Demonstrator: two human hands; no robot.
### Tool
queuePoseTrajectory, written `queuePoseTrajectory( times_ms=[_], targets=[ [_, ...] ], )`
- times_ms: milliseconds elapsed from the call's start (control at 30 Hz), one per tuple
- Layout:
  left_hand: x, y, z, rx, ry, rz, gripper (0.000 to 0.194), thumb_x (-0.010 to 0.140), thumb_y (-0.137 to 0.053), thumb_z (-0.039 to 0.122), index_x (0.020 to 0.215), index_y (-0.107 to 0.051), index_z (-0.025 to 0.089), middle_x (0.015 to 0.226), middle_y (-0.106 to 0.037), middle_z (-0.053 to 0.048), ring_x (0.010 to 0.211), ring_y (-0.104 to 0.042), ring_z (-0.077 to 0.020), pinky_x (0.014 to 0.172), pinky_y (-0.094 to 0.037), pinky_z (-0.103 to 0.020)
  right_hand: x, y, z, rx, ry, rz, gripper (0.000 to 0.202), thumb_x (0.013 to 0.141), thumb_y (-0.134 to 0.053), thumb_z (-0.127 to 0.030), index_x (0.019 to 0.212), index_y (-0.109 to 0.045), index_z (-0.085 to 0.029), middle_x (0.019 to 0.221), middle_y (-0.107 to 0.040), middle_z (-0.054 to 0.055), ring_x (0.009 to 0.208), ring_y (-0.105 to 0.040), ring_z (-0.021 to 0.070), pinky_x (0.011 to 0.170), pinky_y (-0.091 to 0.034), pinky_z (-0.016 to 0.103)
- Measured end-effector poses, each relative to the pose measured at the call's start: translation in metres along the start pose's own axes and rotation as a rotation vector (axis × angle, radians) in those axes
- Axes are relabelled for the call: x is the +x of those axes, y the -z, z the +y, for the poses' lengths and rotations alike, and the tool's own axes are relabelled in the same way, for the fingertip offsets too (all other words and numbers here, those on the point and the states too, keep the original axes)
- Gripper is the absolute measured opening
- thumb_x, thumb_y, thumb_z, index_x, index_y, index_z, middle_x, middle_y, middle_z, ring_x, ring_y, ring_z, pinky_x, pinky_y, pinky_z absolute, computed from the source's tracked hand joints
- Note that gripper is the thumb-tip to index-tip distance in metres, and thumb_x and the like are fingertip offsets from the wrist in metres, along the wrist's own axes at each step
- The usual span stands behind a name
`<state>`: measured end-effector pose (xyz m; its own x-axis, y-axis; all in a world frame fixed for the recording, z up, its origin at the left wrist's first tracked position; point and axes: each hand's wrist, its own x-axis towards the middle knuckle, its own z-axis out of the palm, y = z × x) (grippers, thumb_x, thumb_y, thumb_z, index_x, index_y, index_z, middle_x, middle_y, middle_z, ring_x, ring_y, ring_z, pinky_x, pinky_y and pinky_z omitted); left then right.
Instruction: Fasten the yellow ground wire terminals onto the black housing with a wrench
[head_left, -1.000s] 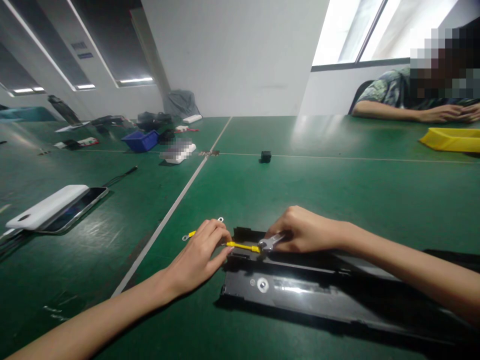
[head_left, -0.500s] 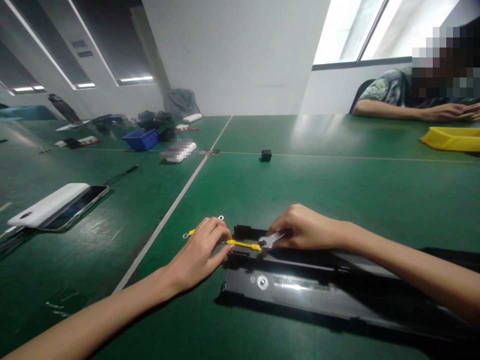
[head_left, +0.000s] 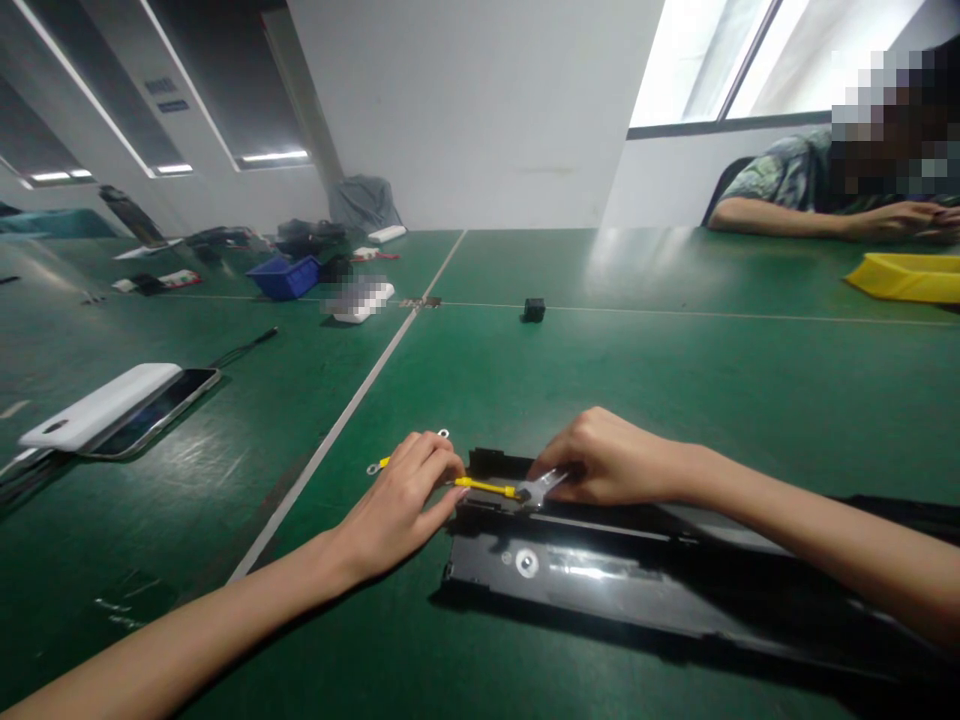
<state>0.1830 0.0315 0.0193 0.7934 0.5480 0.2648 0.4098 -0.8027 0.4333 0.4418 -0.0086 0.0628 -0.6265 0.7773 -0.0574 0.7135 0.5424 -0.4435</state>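
1. Your yellow cable (head_left: 486, 487) lies at the black casing's (head_left: 480, 565) left end, pinched by your left hand (head_left: 411, 485).
2. Your right hand (head_left: 600, 455) grips the open-end wrench (head_left: 541, 489), its head shifted slightly toward you.
3. Open desk (head_left: 637, 375) lies beyond the casing's far edge.

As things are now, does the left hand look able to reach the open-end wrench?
Probably yes: the open-end wrench has its head close by, at the far end of the yellow cable that the left hand seems to pinch. However, the right hand grips and partly hides its handle.
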Motion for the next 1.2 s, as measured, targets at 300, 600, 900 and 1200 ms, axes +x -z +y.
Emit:
queuePoseTrajectory(
  times_ms=[300, 600, 900, 1200],
  targets=[
    [0.0003, -0.0004, -0.0007, 0.012, 0.002, 0.007, 0.004, 0.090, -0.051, 0.017, 0.093, -0.052, 0.018, 0.098, -0.052, -0.005, 0.093, -0.046, -0.0214, 0.082, -0.040, -0.038, 0.0021, 0.0002, -0.0037, -0.056, -0.017, 0.027, 0.017, 0.078, -0.063, -0.023, 0.089, -0.074, -0.017, 0.069, -0.070, 0.004, 0.056, -0.061, 0.0121, 0.050, -0.032, 0.021],
    [0.0008, -0.0004, -0.0008, 0.020, 0.000, 0.008, 0.004, 0.090, -0.052, 0.016, 0.094, -0.053, 0.017, 0.098, -0.051, -0.006, 0.093, -0.046, -0.0215, 0.082, -0.039, -0.038, 0.0021, -0.0002, -0.0039, -0.118, 0.003, 0.054, 0.019, 0.078, -0.066, -0.034, 0.081, -0.072, -0.016, 0.060, -0.065, 0.002, 0.050, -0.055, 0.0105, 0.047, -0.027, 0.021],
    [0.0007, -0.0013, -0.0030, 0.022, -0.016, 0.017, 0.004, 0.090, -0.051, 0.018, 0.094, -0.053, 0.018, 0.097, -0.052, -0.006, 0.092, -0.047, -0.0216, 0.081, -0.039, -0.038, -0.0024, 0.0054, -0.0030, 0.051, 0.019, -0.011, 0.030, 0.080, -0.061, -0.023, 0.108, -0.069, -0.021, 0.085, -0.073, 0.004, 0.064, -0.064, 0.0125, 0.055, -0.040, 0.020],
    [0.0003, -0.0011, -0.0026, 0.026, -0.012, 0.016, 0.005, 0.089, -0.052, 0.017, 0.094, -0.053, 0.017, 0.098, -0.052, -0.006, 0.093, -0.047, -0.0219, 0.081, -0.039, -0.038, -0.0021, 0.0048, -0.0007, -0.016, -0.038, -0.028, 0.018, 0.080, -0.061, -0.025, 0.089, -0.074, -0.016, 0.068, -0.070, 0.005, 0.056, -0.058, 0.0116, 0.051, -0.034, 0.021]
  ],
)
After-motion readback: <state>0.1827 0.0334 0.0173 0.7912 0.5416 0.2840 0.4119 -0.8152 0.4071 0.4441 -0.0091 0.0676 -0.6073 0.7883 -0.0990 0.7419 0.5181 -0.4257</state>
